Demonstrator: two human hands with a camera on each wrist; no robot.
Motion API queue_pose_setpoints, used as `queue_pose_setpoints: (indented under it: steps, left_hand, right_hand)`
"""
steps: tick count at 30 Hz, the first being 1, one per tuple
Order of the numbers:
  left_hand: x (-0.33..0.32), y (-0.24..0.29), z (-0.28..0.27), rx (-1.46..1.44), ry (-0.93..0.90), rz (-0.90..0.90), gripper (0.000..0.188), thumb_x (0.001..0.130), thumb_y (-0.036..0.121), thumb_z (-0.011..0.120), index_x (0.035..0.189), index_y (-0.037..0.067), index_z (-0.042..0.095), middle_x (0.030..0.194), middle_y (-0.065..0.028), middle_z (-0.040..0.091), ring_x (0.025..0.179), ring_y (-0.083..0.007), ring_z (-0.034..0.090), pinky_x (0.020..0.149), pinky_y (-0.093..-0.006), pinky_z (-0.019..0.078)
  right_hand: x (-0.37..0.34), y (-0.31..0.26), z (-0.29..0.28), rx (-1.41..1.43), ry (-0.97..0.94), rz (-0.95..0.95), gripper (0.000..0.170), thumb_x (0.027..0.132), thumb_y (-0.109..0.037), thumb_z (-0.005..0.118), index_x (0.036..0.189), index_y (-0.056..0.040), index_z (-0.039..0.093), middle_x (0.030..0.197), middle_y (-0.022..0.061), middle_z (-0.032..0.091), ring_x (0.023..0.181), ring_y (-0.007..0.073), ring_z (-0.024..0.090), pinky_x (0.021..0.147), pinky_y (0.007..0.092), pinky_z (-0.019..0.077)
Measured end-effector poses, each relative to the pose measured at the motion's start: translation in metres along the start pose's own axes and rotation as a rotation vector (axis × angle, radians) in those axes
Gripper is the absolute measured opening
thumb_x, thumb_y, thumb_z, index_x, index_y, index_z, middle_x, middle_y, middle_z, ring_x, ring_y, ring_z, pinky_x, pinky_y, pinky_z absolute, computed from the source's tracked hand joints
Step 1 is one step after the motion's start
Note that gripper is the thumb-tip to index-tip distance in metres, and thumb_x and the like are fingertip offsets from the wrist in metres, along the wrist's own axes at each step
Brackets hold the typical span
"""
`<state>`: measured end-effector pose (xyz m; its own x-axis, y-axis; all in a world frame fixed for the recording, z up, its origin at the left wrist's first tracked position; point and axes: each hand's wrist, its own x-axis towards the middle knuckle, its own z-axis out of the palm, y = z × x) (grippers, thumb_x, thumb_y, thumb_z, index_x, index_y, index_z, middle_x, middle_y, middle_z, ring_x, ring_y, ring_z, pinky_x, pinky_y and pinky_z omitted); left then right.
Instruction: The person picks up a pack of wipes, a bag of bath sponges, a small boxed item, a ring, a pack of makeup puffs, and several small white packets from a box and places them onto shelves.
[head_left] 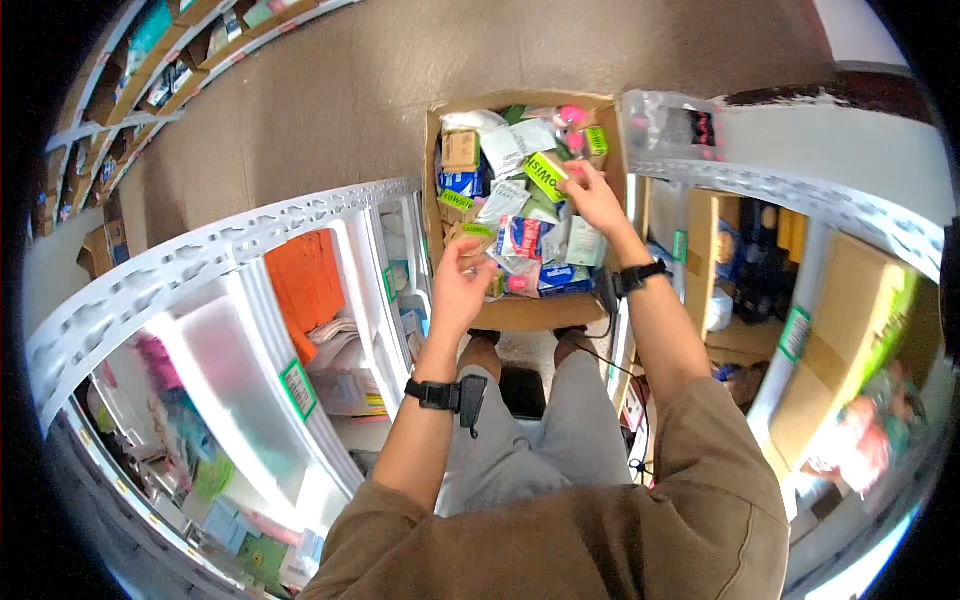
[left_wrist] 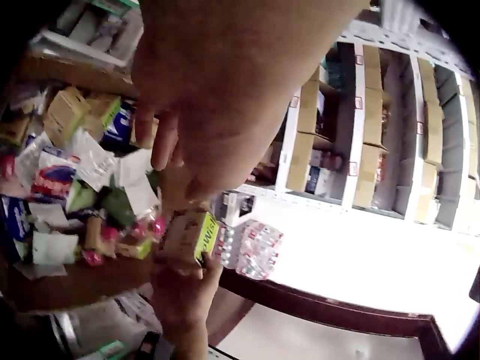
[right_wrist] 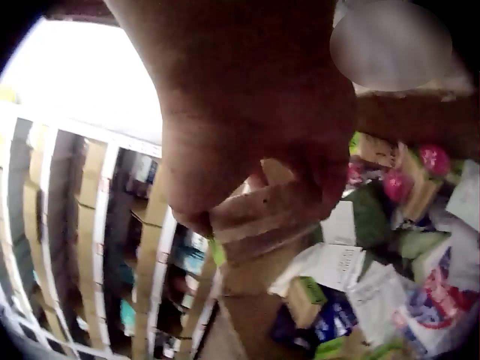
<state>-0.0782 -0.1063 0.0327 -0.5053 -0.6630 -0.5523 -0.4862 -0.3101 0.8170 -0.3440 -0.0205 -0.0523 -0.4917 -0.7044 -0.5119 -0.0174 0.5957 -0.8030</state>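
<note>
Brown floor [head_left: 340, 110] spreads toward twelve o'clock. From the middle of the carton [head_left: 525, 316], the left hand [head_left: 460, 290] hangs at eight o'clock, fingers loosely bent and empty; the right hand [head_left: 598, 205] at three grips a green-labelled box [head_left: 545, 176] toward one o'clock. That single box is held up; packets [head_left: 520, 238] crowd the carton below, so most handling seems undone.

An open cardboard box [head_left: 520, 317] in front of me carries a loose heap: white packets [head_left: 503, 152] overlap through the middle, a small brown box [head_left: 460, 151] lies toward the far left corner, and pink items [head_left: 572, 117] sit at the far right. Nearer me are a red-and-blue packet [head_left: 521, 238] and blue packets [head_left: 563, 277]. The white shelf [head_left: 190, 262] on my left bears orange packs [head_left: 303, 285].
</note>
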Motion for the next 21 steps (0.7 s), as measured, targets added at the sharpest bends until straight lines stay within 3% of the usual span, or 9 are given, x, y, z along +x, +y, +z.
queue_pose_setpoints:
  steps: [2,4,8,10,11,14,18,19,21]
  left_hand:
    - [-0.008,0.049,0.009,-0.012,-0.067,0.024,0.052,0.085,0.010,0.074,0.128,0.005,0.047,0.130,-0.0102,0.054,0.113,-0.0214,0.059,0.089,-0.0338,0.0502]
    - [-0.033,0.125,0.013,0.061,-0.231,0.259,0.067,0.081,0.012,0.078,0.137,0.008,0.042,0.136,-0.0101,0.051,0.119,-0.0230,0.056,0.096,-0.0374,0.0466]
    - [-0.105,0.241,0.001,0.038,-0.386,0.394,0.080,0.078,0.014,0.081,0.143,0.009,0.036,0.139,-0.0112,0.050,0.123,-0.0236,0.053,0.101,-0.0381,0.0426]
    - [-0.134,0.288,-0.010,-0.129,-0.629,0.417,0.075,0.079,0.010,0.079,0.141,0.006,0.036,0.133,-0.0142,0.055,0.110,-0.0225,0.060,0.095,-0.0380,0.0480]
    - [-0.149,0.304,-0.016,-0.208,-0.724,0.329,0.074,0.081,0.008,0.078,0.141,0.006,0.035,0.126,-0.0139,0.060,0.101,-0.0192,0.062,0.093,-0.0374,0.0491]
    - [-0.193,0.347,-0.023,-0.163,-0.714,0.485,0.070,0.084,0.006,0.075,0.141,0.005,0.034,0.109,-0.0119,0.068,0.099,-0.0156,0.064,0.085,-0.0302,0.0503]
    - [-0.226,0.380,-0.027,-0.268,-0.719,0.559,0.064,0.087,0.004,0.070,0.140,0.004,0.035,0.108,-0.0121,0.068,0.101,-0.0147,0.063,0.086,-0.0296,0.0501]
    - [-0.232,0.387,-0.026,-0.301,-0.706,0.604,0.059,0.090,0.005,0.067,0.139,0.002,0.035,0.108,-0.0133,0.068,0.098,-0.0165,0.065,0.081,-0.0297,0.0532]
    - [-0.241,0.398,-0.024,-0.322,-0.729,0.604,0.055,0.092,0.008,0.064,0.138,0.001,0.035,0.107,-0.0143,0.068,0.093,-0.0183,0.067,0.077,-0.0298,0.0548]
  right_hand:
    - [-0.056,-0.056,-0.044,0.251,-0.113,0.085,0.049,0.093,-0.043,0.054,0.125,-0.0056,0.055,0.093,0.0055,0.066,0.076,0.0149,0.062,0.061,0.0275,0.0478]
    - [-0.119,-0.120,-0.078,0.580,-0.163,0.275,0.055,0.098,-0.052,0.041,0.120,-0.0055,0.059,0.096,0.0090,0.068,0.075,0.0160,0.066,0.061,0.0259,0.0488]
    - [-0.241,-0.252,-0.132,0.755,-0.247,0.316,0.070,0.095,-0.066,0.035,0.117,-0.0048,0.061,0.086,0.0106,0.070,0.065,0.0191,0.066,0.051,0.0284,0.0500]
    - [-0.285,-0.286,-0.141,0.787,-0.300,0.285,0.079,0.093,-0.072,0.031,0.124,-0.0038,0.058,0.087,0.0146,0.070,0.057,0.0223,0.067,0.040,0.0271,0.0503]
    - [-0.304,-0.307,-0.143,0.830,-0.356,0.230,0.084,0.092,-0.074,0.028,0.128,-0.0031,0.055,0.088,0.0157,0.070,0.059,0.0238,0.068,0.040,0.0269,0.0509]
    - [-0.357,-0.347,-0.147,0.858,-0.453,0.039,0.095,0.089,-0.079,0.019,0.136,-0.0014,0.046,0.089,0.0181,0.070,0.063,0.0269,0.070,0.039,0.0260,0.0525]
    - [-0.402,-0.376,-0.157,0.644,-0.244,-0.169,0.100,0.086,-0.082,0.011,0.136,-0.0019,0.046,0.100,0.0173,0.069,0.071,0.0241,0.070,0.045,0.0250,0.0521]
    - [-0.408,-0.372,-0.160,0.583,-0.138,-0.202,0.089,0.092,-0.076,0.018,0.135,-0.0031,0.045,0.106,0.0126,0.067,0.080,0.0193,0.069,0.052,0.0257,0.0527]
    - [-0.423,-0.384,-0.160,0.400,0.005,-0.326,0.079,0.095,-0.069,0.024,0.133,-0.0027,0.045,0.101,0.0111,0.065,0.076,0.0164,0.067,0.053,0.0250,0.0527]
